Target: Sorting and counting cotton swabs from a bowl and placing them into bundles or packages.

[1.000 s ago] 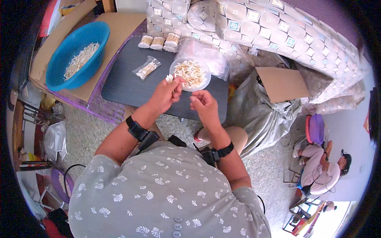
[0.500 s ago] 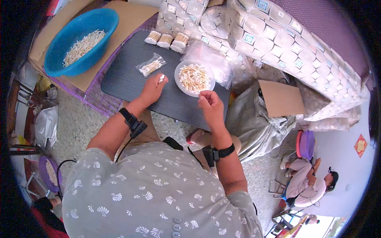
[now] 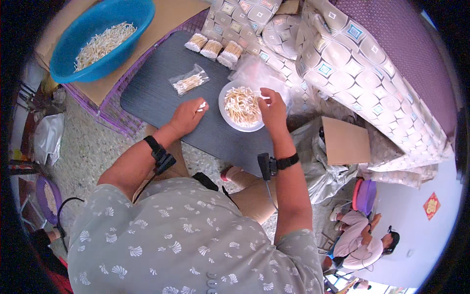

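Note:
Near the middle of the dark tabletop, my left hand (image 3: 187,116) is closed around a few cotton swabs (image 3: 201,106), whose white tips poke out by the thumb. My right hand (image 3: 273,110) hovers at the right rim of a round white bowl (image 3: 226,118). Its fingers are curved, with thumb and forefinger apart and nothing visible between them. Loose cotton swabs (image 3: 242,106) fill the bowl in a jumbled heap. Beyond my left hand lies a small clear bag of cotton swabs (image 3: 190,82).
Three packed bundles of swabs (image 3: 211,49) line the table's far edge. Clear plastic bags (image 3: 259,72) lie behind the bowl. A large blue basin (image 3: 63,68) of swabs stands far left on cardboard. Patterned fabric (image 3: 338,63) borders the right; another person (image 3: 362,240) sits lower right.
My right hand has moved up and right along the bowl's rim, its fingers spreading slightly. My left hand stays closed on the swabs. The whole view has shifted a little.

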A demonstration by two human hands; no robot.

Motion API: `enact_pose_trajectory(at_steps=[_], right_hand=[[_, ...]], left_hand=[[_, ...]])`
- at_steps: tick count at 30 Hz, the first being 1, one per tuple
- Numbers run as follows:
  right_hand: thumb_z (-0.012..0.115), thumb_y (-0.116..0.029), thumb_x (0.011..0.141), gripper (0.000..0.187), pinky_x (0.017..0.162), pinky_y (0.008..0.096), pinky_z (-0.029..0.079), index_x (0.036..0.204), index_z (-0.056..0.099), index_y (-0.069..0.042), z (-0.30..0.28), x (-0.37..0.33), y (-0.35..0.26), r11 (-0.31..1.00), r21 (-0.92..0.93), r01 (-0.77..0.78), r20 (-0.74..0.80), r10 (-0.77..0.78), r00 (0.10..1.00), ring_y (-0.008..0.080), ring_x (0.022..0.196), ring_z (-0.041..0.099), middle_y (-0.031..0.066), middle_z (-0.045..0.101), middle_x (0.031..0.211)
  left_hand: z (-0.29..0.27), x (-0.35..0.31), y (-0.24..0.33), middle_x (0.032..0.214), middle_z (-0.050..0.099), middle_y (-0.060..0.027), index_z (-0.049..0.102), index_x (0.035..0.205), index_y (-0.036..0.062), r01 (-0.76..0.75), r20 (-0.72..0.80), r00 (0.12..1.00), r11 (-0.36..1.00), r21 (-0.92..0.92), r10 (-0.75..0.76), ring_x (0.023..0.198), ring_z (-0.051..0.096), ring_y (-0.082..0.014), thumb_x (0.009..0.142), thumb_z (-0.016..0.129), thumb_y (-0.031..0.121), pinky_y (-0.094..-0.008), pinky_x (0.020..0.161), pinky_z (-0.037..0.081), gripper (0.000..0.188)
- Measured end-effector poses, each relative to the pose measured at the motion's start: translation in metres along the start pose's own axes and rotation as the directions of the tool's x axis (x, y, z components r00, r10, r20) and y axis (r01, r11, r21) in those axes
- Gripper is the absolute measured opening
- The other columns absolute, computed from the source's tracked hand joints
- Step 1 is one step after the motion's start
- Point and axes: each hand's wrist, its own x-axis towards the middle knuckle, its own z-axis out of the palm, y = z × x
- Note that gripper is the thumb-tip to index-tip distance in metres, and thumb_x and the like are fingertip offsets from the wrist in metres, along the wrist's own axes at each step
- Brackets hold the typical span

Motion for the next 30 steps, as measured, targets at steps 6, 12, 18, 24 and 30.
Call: enact_pose_trajectory(at_steps=[6, 12, 18, 24, 30], right_hand=[[0.064, -0.012, 0.08, 0.028, 0.068, 0.0338, 0.05, 0.108, 0.062, -0.008, 0.009, 0.029, 0.009, 0.984, -0.179, 0.023, 0.065, -0.012, 0.998, 0.0231, 0.072, 0.061, 0.0126, 0.062, 0.093], [0.063, -0.016, 0.08, 0.011, 0.065, 0.0406, 0.049, 0.089, 0.064, -0.009, 0.019, 0.036, 0.018, 0.951, -0.271, 0.151, 0.111, -0.125, 0.986, 0.0304, 0.07, 0.061, 0.013, 0.062, 0.081], [0.063, -0.015, 0.08, 0.008, 0.064, 0.041, 0.049, 0.084, 0.063, -0.009, 0.008, 0.023, 0.003, 0.96, -0.26, 0.101, 0.002, -0.104, 0.995, 0.0314, 0.07, 0.061, 0.013, 0.061, 0.077], [0.064, -0.012, 0.081, 0.011, 0.062, 0.0342, 0.05, 0.09, 0.065, -0.007, -0.012, -0.008, 0.002, 0.994, -0.111, -0.011, -0.138, -0.004, 0.99, 0.0228, 0.069, 0.064, 0.0109, 0.065, 0.08], [0.062, -0.01, 0.087, 0.013, 0.059, 0.0215, 0.049, 0.096, 0.064, -0.001, -0.026, -0.057, -0.031, 0.756, 0.581, -0.303, -0.047, 0.403, 0.914, 0.0096, 0.068, 0.061, 0.0025, 0.065, 0.084]], left_hand=[[-0.006, 0.001, 0.012, 0.08, 0.058, -0.0192, 0.051, 0.09, 0.0037, 0.01, -0.001, 1.0, 1.0, -0.025, -0.01, 0.077, 0.056, -0.0414, 0.092, 0.051, 0.022, -0.046, 0.064, 0.043, 0.018], [-0.007, 0.0, 0.012, 0.081, 0.058, -0.0189, 0.051, 0.088, 0.0034, -0.019, -0.024, 1.0, 1.0, -0.016, 0.019, 0.077, 0.057, -0.0405, 0.092, 0.05, 0.023, -0.0454, 0.064, 0.044, 0.02], [-0.003, -0.002, 0.012, 0.083, 0.059, -0.0186, 0.05, 0.09, 0.0044, 0.044, -0.014, 0.999, 0.999, -0.032, -0.044, 0.081, 0.058, -0.0402, 0.092, 0.05, 0.024, -0.046, 0.065, 0.044, 0.02], [0.006, -0.002, 0.004, 0.08, 0.059, -0.0194, 0.05, 0.091, 0.006, 0.078, -0.022, 0.997, 0.997, 0.003, -0.078, 0.078, 0.057, -0.0419, 0.092, 0.05, 0.028, -0.0482, 0.064, 0.043, 0.022], [0.008, 0.002, -0.003, 0.072, 0.056, -0.0182, 0.05, 0.089, 0.0048, -0.013, -0.056, 0.998, 0.998, 0.067, 0.017, 0.07, 0.058, -0.0363, 0.092, 0.054, 0.031, -0.0446, 0.06, 0.043, 0.026]])
